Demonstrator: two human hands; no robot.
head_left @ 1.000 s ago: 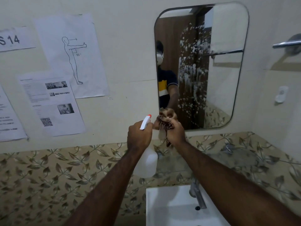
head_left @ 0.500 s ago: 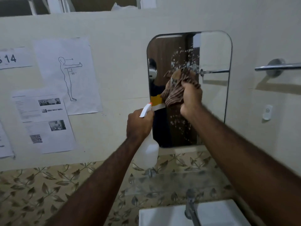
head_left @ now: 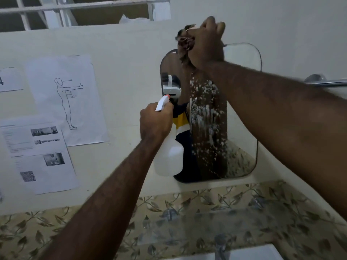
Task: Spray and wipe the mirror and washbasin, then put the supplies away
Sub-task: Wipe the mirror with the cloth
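Two hands — left [head_left: 155, 121] gripping one spray bottle [head_left: 169, 156], right [head_left: 205, 44] clutching one cloth [head_left: 185, 43], one mirror [head_left: 242, 102].

The wall to the left carries several paper sheets. One sheet [head_left: 65, 102] shows a line drawing of a standing figure with one arm held out level. Below and to its left, a printed sheet [head_left: 32, 136] with small photographs overlaps a lower sheet [head_left: 47, 171] bearing a QR code. A partial number sign [head_left: 9, 79] sits at the left edge. A white barred grille [head_left: 75, 8] runs along the top. A metal towel rail [head_left: 326, 82] projects at the right. Leaf-patterned tiles [head_left: 206, 218] cover the lower wall.
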